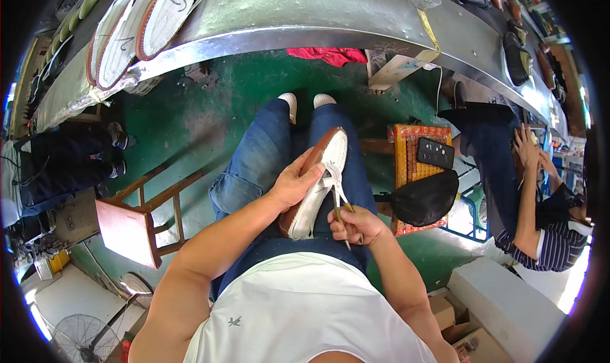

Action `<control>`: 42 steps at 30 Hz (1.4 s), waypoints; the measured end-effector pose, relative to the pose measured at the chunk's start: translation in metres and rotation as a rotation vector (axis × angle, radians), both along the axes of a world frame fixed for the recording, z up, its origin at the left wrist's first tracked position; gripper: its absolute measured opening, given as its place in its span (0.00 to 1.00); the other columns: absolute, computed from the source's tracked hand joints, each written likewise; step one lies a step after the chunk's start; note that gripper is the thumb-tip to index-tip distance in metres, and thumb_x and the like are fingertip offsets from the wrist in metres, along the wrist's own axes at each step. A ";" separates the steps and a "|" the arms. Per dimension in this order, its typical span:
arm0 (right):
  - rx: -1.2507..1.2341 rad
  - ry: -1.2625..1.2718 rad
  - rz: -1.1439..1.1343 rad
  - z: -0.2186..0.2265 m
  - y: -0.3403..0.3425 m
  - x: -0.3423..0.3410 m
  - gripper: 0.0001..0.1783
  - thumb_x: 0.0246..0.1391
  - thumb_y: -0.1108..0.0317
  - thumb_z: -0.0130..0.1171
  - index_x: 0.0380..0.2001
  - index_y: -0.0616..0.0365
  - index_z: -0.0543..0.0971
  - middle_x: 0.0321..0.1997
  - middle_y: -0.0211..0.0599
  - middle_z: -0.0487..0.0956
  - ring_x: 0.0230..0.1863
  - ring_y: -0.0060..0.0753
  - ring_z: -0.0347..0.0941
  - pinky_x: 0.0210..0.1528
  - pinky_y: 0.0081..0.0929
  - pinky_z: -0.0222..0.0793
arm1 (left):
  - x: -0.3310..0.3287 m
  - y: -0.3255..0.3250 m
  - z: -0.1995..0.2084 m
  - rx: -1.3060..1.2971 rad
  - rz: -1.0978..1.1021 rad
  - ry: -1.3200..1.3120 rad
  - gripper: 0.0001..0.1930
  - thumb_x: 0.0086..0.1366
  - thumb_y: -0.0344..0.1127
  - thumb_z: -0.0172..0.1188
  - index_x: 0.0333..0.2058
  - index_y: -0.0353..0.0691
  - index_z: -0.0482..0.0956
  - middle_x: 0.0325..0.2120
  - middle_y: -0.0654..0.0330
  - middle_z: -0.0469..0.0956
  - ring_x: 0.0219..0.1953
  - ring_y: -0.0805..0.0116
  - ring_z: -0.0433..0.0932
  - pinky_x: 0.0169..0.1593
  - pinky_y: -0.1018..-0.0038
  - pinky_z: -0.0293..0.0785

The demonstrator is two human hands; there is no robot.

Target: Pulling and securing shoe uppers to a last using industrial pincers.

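A brown shoe upper with a white underside (333,150) lies lengthwise on my lap, its toe pointing away from me. My left hand (296,183) grips it by its left side, thumb across the white face. From the middle of the shoe, loose white strips (336,188) run toward my right hand (359,224). That hand is closed on a slim, brass-coloured pointed tool (341,221), whose exact kind I cannot make out. The tool's upper end is close to the strips; whether it touches them is unclear.
A metal workbench (279,10) curves ahead, with several similar shoe pieces (168,20) at its left. A wooden stool (127,229) stands left. On the right, a beaded seat (406,166) holds a phone (435,153) and black bag (426,198); beyond sits a co-worker (508,172).
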State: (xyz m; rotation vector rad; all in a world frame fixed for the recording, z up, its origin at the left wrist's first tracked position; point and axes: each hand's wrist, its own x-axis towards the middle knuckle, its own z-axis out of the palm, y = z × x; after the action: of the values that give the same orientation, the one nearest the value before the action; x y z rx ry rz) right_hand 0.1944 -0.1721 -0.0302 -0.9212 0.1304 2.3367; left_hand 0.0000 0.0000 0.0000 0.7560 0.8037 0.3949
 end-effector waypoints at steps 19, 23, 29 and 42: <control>0.709 -1.295 0.446 0.097 0.089 0.018 0.23 0.70 0.53 0.47 0.32 0.65 0.75 0.25 0.44 0.80 0.27 0.40 0.79 0.34 0.36 0.74 | 0.003 0.026 0.017 0.011 -0.246 0.324 0.27 0.67 0.41 0.66 0.60 0.36 0.72 0.47 0.57 0.81 0.48 0.69 0.80 0.53 0.70 0.76; 0.592 -1.150 0.430 0.108 0.071 0.021 0.22 0.68 0.54 0.53 0.32 0.66 0.75 0.26 0.44 0.81 0.29 0.46 0.80 0.37 0.38 0.74 | -0.002 0.034 0.022 -0.083 -0.286 0.325 0.28 0.66 0.39 0.67 0.61 0.37 0.71 0.50 0.56 0.80 0.51 0.67 0.80 0.57 0.68 0.75; 0.951 -1.231 0.702 0.132 0.031 0.014 0.25 0.64 0.59 0.56 0.52 0.73 0.75 0.45 0.61 0.81 0.48 0.62 0.78 0.56 0.45 0.72 | 0.000 0.048 0.022 -0.119 -0.402 0.265 0.26 0.66 0.40 0.66 0.60 0.37 0.73 0.51 0.54 0.80 0.52 0.64 0.79 0.57 0.65 0.74; 0.915 -1.428 0.652 0.109 0.015 -0.034 0.12 0.61 0.61 0.60 0.37 0.59 0.75 0.35 0.54 0.80 0.39 0.62 0.78 0.41 0.52 0.73 | -0.012 0.034 -0.001 -0.064 -0.305 0.236 0.28 0.65 0.41 0.68 0.59 0.32 0.73 0.50 0.54 0.81 0.48 0.64 0.81 0.53 0.65 0.77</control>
State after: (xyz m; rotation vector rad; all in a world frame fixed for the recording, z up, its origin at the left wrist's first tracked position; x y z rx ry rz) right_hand 0.1605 -0.1576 0.0784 -1.9230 -1.7948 1.2782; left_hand -0.0119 0.0336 -0.0008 0.8598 0.9005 0.0054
